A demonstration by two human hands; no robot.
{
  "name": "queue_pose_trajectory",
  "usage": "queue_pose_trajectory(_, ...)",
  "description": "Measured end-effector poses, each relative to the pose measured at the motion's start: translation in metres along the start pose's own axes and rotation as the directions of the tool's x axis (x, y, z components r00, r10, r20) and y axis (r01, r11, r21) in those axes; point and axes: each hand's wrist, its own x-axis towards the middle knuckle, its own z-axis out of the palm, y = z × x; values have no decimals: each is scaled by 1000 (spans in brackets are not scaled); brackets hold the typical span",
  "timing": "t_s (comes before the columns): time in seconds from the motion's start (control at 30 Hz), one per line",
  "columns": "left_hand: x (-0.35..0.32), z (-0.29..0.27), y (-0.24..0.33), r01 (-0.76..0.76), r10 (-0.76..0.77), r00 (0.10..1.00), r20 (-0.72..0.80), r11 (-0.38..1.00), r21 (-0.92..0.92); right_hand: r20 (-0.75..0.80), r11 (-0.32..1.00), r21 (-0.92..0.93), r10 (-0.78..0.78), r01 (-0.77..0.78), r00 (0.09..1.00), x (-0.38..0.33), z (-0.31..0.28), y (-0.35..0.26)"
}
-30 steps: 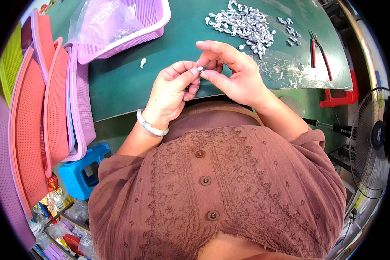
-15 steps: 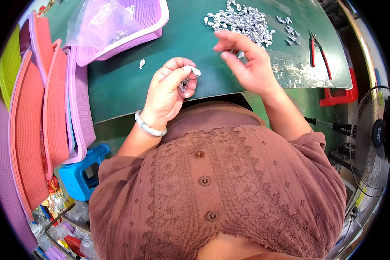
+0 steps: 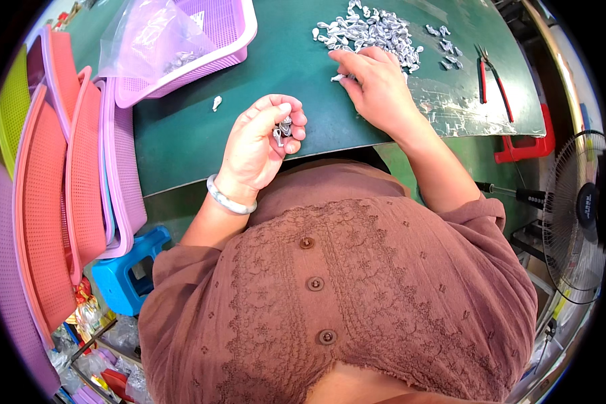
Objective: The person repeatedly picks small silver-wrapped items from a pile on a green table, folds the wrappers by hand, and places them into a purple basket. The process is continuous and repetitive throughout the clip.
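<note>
My left hand (image 3: 262, 141) is curled near the table's front edge, its thumb bent over the fingers. Several small silver teardrop-shaped metal pieces (image 3: 283, 129) lie in its grip, partly hidden by the fingers. My right hand (image 3: 377, 87) is at the near side of a pile of the same silver pieces (image 3: 374, 32), palm down with bent fingers. One silver piece (image 3: 337, 78) shows at its thumb tip, seemingly pinched; the fingers hide part of it. A single loose piece (image 3: 217, 103) lies on the table left of my left hand.
A purple basket (image 3: 239, 47) holding a clear plastic bag (image 3: 151, 40) stands at the far left. Red-handled pliers (image 3: 495, 84) lie at the right, near a small group of pieces (image 3: 447, 46). Stacked baskets (image 3: 44, 215), a blue stool (image 3: 131, 269) and a fan (image 3: 572, 215) flank the green table (image 3: 182, 148).
My right hand has moved down onto the near edge of the pile, its fingers bending in. The pale piece at my left fingertips no longer shows there; the left hand has stayed nearly in place.
</note>
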Motion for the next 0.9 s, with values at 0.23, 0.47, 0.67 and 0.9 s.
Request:
queue_pose_trajectory(0.23, -3, 6, 0, -15, 18, 999, -33, 996, 93, 62, 751, 643, 143, -150, 988, 1, -9, -12)
queue_pose_trajectory(0.47, -10, 22, 5, -23, 21, 1000, 14, 992, 122, 265, 149, 947, 141, -285, 954, -3, -8, -25)
queue_pose_trajectory(0.67, -14, 27, 7, -27, 29, 1000, -7, 991, 129, 221, 174, 957, 82, -233, 972, -4, -3, -28)
queue_pose_trajectory(0.9, -14, 26, 6, -27, 31, 999, -20, 987, 161, 136, 351, 926, 40, -141, 990, -5, -3, -27)
